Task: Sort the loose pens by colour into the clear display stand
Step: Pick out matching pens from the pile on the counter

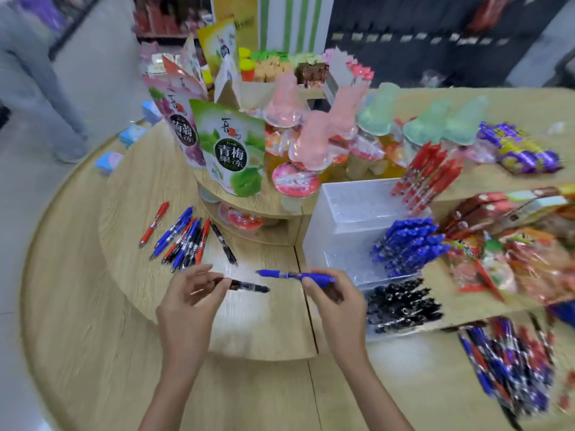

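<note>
Left hand [186, 298]: pinches a black pen [249, 286], lower centre.
Right hand [337, 301]: grips a blue pen [292, 275].
Loose pens [186, 239]: centre left on the table [93, 306].
Stand [345, 219]: centre right, holding red, blue and black rows.

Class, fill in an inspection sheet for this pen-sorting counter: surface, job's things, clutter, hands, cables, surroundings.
Surface: round wooden table, tiered.
Job's things: loose pens heaped on the table; clear stand holding red pens at top, blue pens in the middle, black pens at bottom.
Clutter: snack bags, jelly cups, bundle of mixed pens at lower right.
Hands: left hand pinches a black pen; right hand pinches a blue pen.
Cables: nothing seen.
Surroundings: shop shelves behind; a person's legs at far left.
</note>
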